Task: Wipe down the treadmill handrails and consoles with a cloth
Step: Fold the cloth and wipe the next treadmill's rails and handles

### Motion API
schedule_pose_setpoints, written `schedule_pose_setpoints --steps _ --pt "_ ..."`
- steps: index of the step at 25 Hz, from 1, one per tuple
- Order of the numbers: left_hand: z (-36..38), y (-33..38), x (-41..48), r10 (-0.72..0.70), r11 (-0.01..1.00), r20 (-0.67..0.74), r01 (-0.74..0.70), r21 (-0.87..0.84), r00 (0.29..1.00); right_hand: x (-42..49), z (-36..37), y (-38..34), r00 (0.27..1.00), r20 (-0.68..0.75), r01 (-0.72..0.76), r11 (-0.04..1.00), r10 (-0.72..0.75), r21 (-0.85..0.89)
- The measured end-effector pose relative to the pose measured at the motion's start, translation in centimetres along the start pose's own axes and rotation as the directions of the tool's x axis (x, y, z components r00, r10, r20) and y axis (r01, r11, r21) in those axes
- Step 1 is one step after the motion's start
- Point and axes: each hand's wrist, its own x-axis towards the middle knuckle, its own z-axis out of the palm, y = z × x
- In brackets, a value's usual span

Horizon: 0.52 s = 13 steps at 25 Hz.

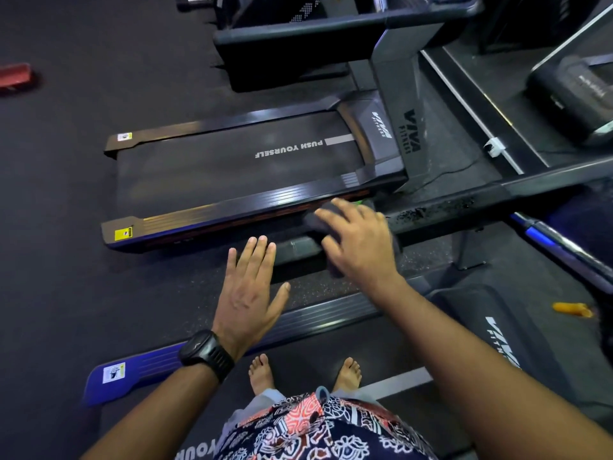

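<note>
I stand on a treadmill and look down at its left handrail (464,207), a dark padded bar with worn, flaking foam. My right hand (360,242) lies over the rail's near end, fingers curled round a dark cloth (313,220) that shows under the fingertips and below the palm. To its left, my left hand (250,290) hovers beside the rail end with straight, spread fingers, holding nothing and wearing a black watch at the wrist. The console of this treadmill is out of view.
A neighbouring treadmill (232,167) with "PUSH YOURSELF" on its belt lies just beyond the rail. Its own handrail (331,31) crosses the top. A red object (15,78) lies on the dark floor, an orange object (572,308) on my treadmill's hood.
</note>
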Motion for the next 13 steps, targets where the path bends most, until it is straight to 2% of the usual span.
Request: schedule_pose_setpoints --steps 1,2,3,4,5,6,7,8,9,10,11,12,13 --pt "0.0 0.1 0.0 -0.001 1.000 0.007 0.001 0.020 1.000 0.4 -0.4 0.0 0.988 -0.037 -0.147 0.989 0.148 0.006" --pt "0.1 0.3 0.1 -0.008 0.999 0.007 0.008 0.039 1.000 0.3 -0.1 -0.7 0.973 -0.038 -0.229 0.973 0.228 -0.015" --pt "0.1 0.4 0.0 -0.016 0.998 0.005 0.015 0.057 1.000 -0.5 0.4 -2.2 0.987 -0.020 -0.163 0.984 0.162 -0.065" --pt "0.1 0.5 0.0 -0.020 0.997 0.004 0.020 0.069 1.000 -1.6 0.7 -3.2 0.999 0.014 0.033 0.997 -0.032 -0.077" --pt "0.1 0.6 0.0 -0.020 0.997 -0.002 0.020 0.072 1.000 -2.0 0.6 -2.7 0.986 0.043 0.163 0.984 -0.161 -0.069" --pt "0.1 0.7 0.1 -0.017 0.997 -0.010 0.018 0.071 1.000 -1.2 0.4 -1.1 0.979 0.086 0.191 0.980 -0.186 -0.053" --pt "0.1 0.8 0.1 -0.015 0.997 -0.012 0.016 0.074 1.000 0.1 -0.2 0.8 0.994 0.084 0.072 0.997 -0.069 -0.038" --pt "0.1 0.9 0.2 -0.015 0.997 -0.011 0.016 0.082 1.000 0.9 -0.8 1.7 0.993 0.042 -0.111 0.993 0.113 -0.032" --pt "0.1 1.0 0.3 -0.017 0.996 -0.009 0.018 0.093 1.000 1.1 -1.0 1.8 0.968 0.021 -0.250 0.968 0.251 -0.040" --pt "0.1 1.1 0.3 -0.018 0.994 -0.008 0.019 0.106 1.000 0.6 -0.6 1.1 0.960 0.012 -0.279 0.958 0.280 -0.070" --pt "0.1 1.3 0.4 -0.010 0.993 -0.004 0.010 0.119 1.000 -0.5 0.0 -0.5 0.987 0.021 -0.157 0.982 0.160 -0.109" --pt "0.1 1.4 0.5 0.005 0.992 0.003 -0.006 0.129 1.000 -1.8 0.4 -1.2 0.999 0.033 0.032 0.994 -0.028 -0.107" --pt "0.1 1.5 0.6 0.025 0.990 0.009 -0.026 0.137 1.000 -2.1 0.4 -0.6 0.990 0.036 0.137 0.987 -0.134 -0.088"
